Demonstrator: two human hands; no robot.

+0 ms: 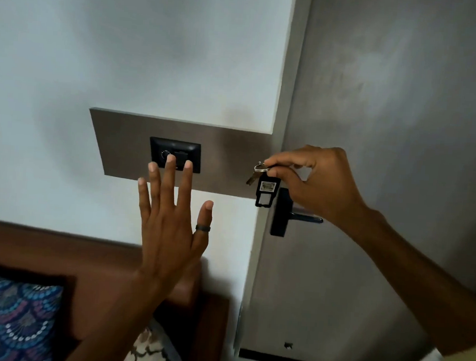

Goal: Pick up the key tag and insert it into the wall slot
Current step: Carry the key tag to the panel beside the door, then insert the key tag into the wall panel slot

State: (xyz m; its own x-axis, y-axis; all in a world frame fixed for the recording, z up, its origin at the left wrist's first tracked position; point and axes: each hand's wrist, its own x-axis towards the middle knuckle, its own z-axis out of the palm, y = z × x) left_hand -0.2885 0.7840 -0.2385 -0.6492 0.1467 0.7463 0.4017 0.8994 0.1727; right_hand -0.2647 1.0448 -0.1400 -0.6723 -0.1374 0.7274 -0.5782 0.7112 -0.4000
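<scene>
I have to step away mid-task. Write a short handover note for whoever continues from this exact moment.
Right hand: pinch grip on the key ring, key tag hanging below it in front of the door handle.
Left hand: open, empty, fingers spread, fingertips overlapping the black wall slot unit in this view; contact unclear.
Done: tag picked up.
Left: carry the tag left to the slot unit on the grey panel and insert it; the left hand probably needs to clear the slot.
</scene>
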